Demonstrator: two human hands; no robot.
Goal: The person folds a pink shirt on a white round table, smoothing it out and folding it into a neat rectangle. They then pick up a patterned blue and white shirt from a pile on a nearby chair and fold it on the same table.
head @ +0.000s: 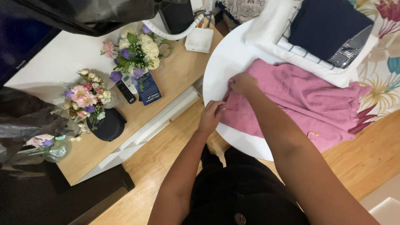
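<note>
A pink garment lies spread on a round white table. My left hand pinches the garment's near-left edge at the table's rim. My right hand grips the same edge a little farther in, fingers closed on the cloth. Beyond the pink garment, at the table's far side, lies a stack of folded clothes: a white piece under a striped one, with a dark navy piece on top.
A wooden sideboard on the left carries two flower bouquets, a remote control, a blue card, a black round object and a white box. A floral bedspread lies at the right. Wooden floor below.
</note>
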